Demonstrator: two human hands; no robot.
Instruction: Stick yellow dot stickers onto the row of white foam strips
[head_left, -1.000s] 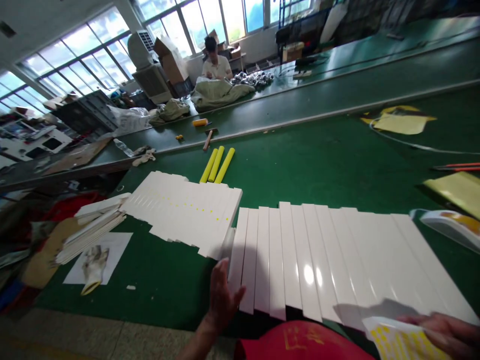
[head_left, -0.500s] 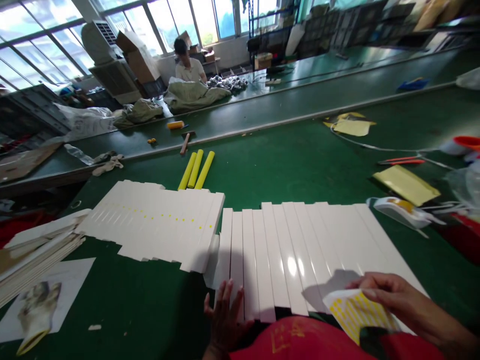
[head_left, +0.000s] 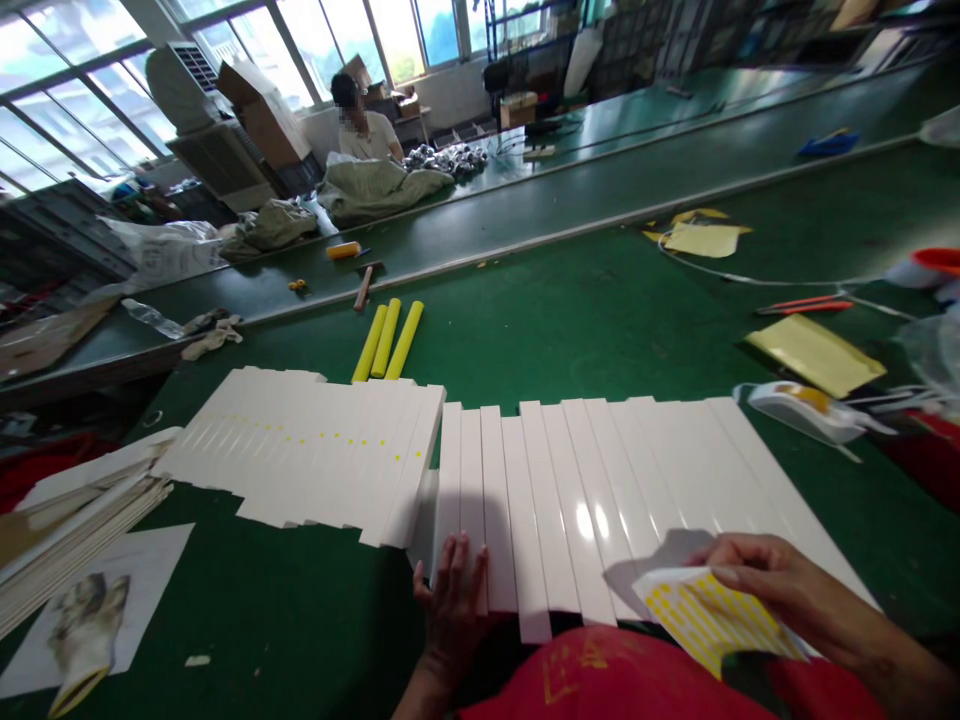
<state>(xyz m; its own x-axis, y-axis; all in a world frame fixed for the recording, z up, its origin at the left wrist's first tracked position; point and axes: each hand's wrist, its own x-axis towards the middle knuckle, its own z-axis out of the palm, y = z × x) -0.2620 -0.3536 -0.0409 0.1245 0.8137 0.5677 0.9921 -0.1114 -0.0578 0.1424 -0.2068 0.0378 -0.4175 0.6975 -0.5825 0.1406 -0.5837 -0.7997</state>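
Note:
My left hand (head_left: 454,600) lies with outstretched fingers on the near ends of the leftmost long white boxes (head_left: 555,500) in the right-hand row, holding nothing. Between thumb and fingers of my right hand (head_left: 780,580) is a sticker sheet (head_left: 712,610) with rows of yellow dots, held above the near edge of that row. To the left, a second group of white boxes (head_left: 300,470) lies side by side, with a small yellow dot on many of them. The right-hand row shows no dots.
Three yellow tubes (head_left: 386,340) lie behind the left group, with a hammer (head_left: 364,285) beyond. A stained glove (head_left: 90,630) rests on white paper at left. A tape dispenser (head_left: 806,410) and yellow packet (head_left: 816,355) are at right. Someone (head_left: 364,130) sits across the benches.
My left hand has moved forward, and the leftmost boxes under it have slid away from me. My right hand still holds the sticker sheet, almost in place.

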